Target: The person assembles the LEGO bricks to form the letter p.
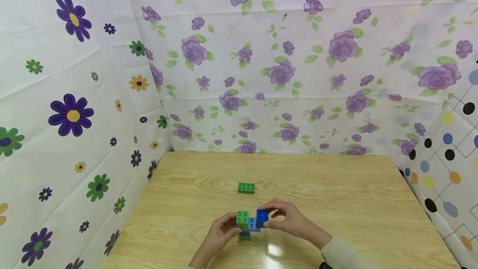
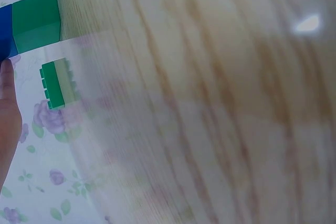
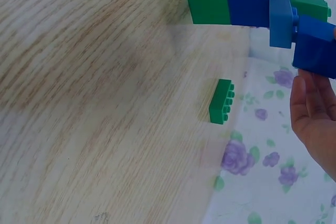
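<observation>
A small building-block stack stands on the table. It has a green block [image 2: 37, 22] at the bottom, a dark blue block [image 3: 249, 6] above it, then a lighter blue brick [image 3: 281, 19] reaching sideways. On that brick's left end sits an upper green block [image 1: 242, 219]. My left hand [image 1: 221, 233] grips the stack from the left, thumb in front. Between thumb and fingers, my right hand [image 1: 293, 220] pinches another dark blue block [image 3: 315, 51] over the lighter brick's right end. This block looks slightly tilted, with studs showing in a narrow gap beneath it.
A loose green brick [image 1: 246, 188] with several studs lies on the wooden table [image 1: 317, 186] behind the stack. Flower-print cloth [image 1: 280, 107] hangs along the table's back edge, and patterned cloths hang at left and right.
</observation>
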`<state>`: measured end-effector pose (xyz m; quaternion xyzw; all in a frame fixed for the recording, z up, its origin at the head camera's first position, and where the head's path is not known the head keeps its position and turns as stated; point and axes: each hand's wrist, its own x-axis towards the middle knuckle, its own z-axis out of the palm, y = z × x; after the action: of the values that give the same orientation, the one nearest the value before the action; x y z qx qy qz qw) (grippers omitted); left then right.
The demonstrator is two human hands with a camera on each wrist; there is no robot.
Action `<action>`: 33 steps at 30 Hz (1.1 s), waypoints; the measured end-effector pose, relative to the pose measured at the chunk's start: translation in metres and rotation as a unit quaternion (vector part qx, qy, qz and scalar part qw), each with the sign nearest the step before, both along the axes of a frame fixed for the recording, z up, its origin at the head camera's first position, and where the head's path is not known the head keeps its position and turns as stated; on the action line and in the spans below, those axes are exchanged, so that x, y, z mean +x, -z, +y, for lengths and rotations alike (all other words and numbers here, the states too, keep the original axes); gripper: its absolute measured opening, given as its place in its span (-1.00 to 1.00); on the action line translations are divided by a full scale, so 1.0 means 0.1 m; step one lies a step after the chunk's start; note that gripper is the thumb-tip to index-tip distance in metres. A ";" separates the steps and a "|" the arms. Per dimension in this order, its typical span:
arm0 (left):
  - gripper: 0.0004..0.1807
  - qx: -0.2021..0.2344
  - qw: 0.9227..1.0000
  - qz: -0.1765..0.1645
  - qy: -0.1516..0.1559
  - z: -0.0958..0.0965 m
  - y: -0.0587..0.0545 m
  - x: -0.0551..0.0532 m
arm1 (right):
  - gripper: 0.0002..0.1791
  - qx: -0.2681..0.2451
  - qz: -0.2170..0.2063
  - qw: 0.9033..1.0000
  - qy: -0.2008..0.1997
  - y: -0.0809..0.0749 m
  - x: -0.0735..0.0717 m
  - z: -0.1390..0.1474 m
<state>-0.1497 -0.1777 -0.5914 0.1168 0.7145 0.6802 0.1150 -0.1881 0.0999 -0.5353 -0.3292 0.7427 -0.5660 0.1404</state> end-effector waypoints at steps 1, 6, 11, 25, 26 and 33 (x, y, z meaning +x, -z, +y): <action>-0.51 0.000 1.000 0.002 0.001 0.00 0.01 0.00 | -0.57 0.003 0.001 1.000 0.001 0.00 0.01 0.00; -0.51 0.000 1.000 0.007 0.005 0.00 0.03 -0.01 | -0.57 0.014 0.006 1.000 0.006 0.01 0.04 -0.02; -0.51 0.000 1.000 0.009 0.004 0.00 0.03 -0.01 | -0.59 0.008 0.005 1.000 0.007 -0.14 0.11 -0.04; -0.51 -0.001 1.000 0.020 0.010 0.01 0.02 -0.03 | -0.60 0.030 0.004 0.999 0.026 -0.02 0.04 -0.04; -0.51 -0.002 1.000 0.019 0.009 0.01 0.02 -0.03 | -0.60 0.032 0.005 0.999 0.026 -0.02 0.04 -0.05; -0.52 -0.007 1.000 0.017 0.002 0.01 0.01 -0.01 | -0.61 0.055 0.021 0.998 0.026 -0.09 0.03 -0.09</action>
<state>-0.1509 -0.1771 -0.5925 0.1286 0.7207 0.6731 0.1049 -0.1850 0.0908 -0.5267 -0.3134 0.7841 -0.5202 0.1277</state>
